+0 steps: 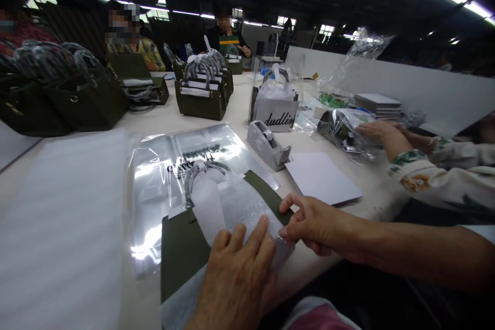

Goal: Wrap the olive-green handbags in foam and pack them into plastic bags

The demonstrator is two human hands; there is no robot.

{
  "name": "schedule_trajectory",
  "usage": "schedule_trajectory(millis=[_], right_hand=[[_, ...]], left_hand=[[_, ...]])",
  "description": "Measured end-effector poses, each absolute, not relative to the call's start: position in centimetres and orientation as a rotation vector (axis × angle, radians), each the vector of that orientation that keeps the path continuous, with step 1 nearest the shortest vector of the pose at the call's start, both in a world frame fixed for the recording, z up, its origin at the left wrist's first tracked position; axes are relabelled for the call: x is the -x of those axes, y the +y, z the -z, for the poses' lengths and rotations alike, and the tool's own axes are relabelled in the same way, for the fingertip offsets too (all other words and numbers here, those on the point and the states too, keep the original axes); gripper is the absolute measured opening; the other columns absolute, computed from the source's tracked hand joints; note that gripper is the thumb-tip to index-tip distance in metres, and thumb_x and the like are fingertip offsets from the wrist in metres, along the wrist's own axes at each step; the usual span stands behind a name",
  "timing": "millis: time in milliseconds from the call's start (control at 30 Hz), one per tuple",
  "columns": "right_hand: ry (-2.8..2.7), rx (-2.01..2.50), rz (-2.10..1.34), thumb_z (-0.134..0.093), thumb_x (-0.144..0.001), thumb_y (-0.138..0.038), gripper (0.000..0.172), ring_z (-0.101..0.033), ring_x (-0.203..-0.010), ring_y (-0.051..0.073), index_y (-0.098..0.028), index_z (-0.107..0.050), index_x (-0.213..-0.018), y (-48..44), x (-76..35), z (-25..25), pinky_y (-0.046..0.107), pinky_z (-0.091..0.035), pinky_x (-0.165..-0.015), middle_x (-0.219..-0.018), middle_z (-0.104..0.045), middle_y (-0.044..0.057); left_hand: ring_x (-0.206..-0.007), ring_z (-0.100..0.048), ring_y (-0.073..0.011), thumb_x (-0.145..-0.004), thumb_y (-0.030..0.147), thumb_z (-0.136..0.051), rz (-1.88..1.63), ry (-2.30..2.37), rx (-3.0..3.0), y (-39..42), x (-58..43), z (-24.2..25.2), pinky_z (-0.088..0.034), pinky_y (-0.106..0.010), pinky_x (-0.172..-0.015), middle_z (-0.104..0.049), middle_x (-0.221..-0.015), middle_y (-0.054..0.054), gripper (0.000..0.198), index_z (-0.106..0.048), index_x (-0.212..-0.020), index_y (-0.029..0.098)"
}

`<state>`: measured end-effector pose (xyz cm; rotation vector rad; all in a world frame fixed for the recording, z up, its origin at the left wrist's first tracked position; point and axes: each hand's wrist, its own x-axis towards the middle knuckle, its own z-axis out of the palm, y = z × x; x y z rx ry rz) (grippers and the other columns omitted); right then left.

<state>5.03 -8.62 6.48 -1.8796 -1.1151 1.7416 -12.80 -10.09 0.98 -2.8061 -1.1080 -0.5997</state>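
– Where your two hands stand close, how does item one lie?

– Green handbag [181, 247], one: on the table [236, 126], straight ahead of you, wrapped handles [188, 191] pointing away. Far edge slants from near left to far right; long axis judged by that, since tissue and fingers cover much else.

– And your hands?

– Left hand [240, 263], one: palm down over the bag's middle, fingers loosely spread on white tissue paper [242, 198], grasping nothing. Right hand [309, 221], one: at the bag's right edge, thumb and forefinger bent; whether they pinch the tissue, cannot be told.

– Deciding relation?

– By judgement, the tissue's right border: just beside your right thumb, so your right hand is nearer to it, your left to the bag's middle.

– Adjacent?

– Clear plastic bag [149, 175], one: beyond the handbag, seemingly running under it. Tape dispenser [266, 147], one: past its far right corner.
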Motion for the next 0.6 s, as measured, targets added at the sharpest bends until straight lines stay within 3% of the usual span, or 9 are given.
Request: schedule_trajectory(millis=[167, 333, 433, 533, 600], right_hand=[[-1.073, 1.83, -1.748, -0.06, -0.064, -0.021, 0.039, -0.035, -0.033, 0.002, -0.021, -0.034, -0.093, -9.1, -5.4, -6.0, 0.012, -0.019, -0.029, -0.061, -0.055, -0.007], [-0.973, 1.808, -1.814, -0.051, -0.074, -0.03, 0.025, -0.038, -0.032, 0.002, -0.019, -0.037, -0.091, -10.1, -7.3, -5.6, 0.012, -0.024, -0.027, -0.076, -0.064, 0.001], [-0.99, 1.751, -1.743, -0.048, -0.079, -0.035, 0.021, -0.036, -0.033, 0.001, -0.018, -0.042, -0.091, -10.3, -8.8, -5.5, 0.012, -0.022, -0.028, -0.074, -0.062, 0.001], [-1.176, 1.547, -1.574, -0.051, -0.081, -0.035, 0.021, -0.044, -0.042, 0.004, -0.018, -0.045, -0.09, -9.9, -9.3, -5.9, 0.014, -0.034, -0.036, -0.07, -0.058, -0.001], [-1.303, 1.383, -1.458, -0.053, -0.081, -0.033, 0.019, -0.054, -0.058, 0.007, -0.017, -0.049, -0.09, -9.4, -8.3, -6.4, 0.018, -0.046, -0.052, -0.075, -0.058, 0.0]], left_hand=[[-0.091, -0.048, -0.0197, -0.073, 0.03, -0.057, 0.484, -1.115, 2.817, -10.2, 12.9, -1.3, -0.036, -0.034, -0.07, -0.046, -0.131, 0.005, 0.052, -0.043, -0.123, 0.029], [-0.097, -0.047, -0.0227, -0.082, 0.031, -0.047, 0.351, -1.104, 2.782, -10.6, 12.8, -1.3, -0.035, -0.038, -0.073, -0.04, -0.136, 0.002, 0.045, -0.04, -0.126, 0.038], [-0.097, -0.048, -0.0251, -0.082, 0.032, -0.049, 0.33, -1.048, 2.761, -10.7, 12.9, -1.1, -0.035, -0.039, -0.073, -0.039, -0.136, -0.003, 0.047, -0.039, -0.127, 0.04], [-0.098, -0.047, -0.0285, -0.078, 0.039, -0.053, 0.319, -0.961, 2.78, -10.7, 12.9, -1.2, -0.035, -0.04, -0.072, -0.039, -0.136, -0.008, 0.051, -0.038, -0.126, 0.043], [-0.1, -0.046, -0.0303, -0.076, 0.04, -0.054, 0.291, -0.964, 2.776, -10.7, 12.9, -1.4, -0.036, -0.042, -0.072, -0.037, -0.136, -0.009, 0.051, -0.039, -0.124, 0.045]])
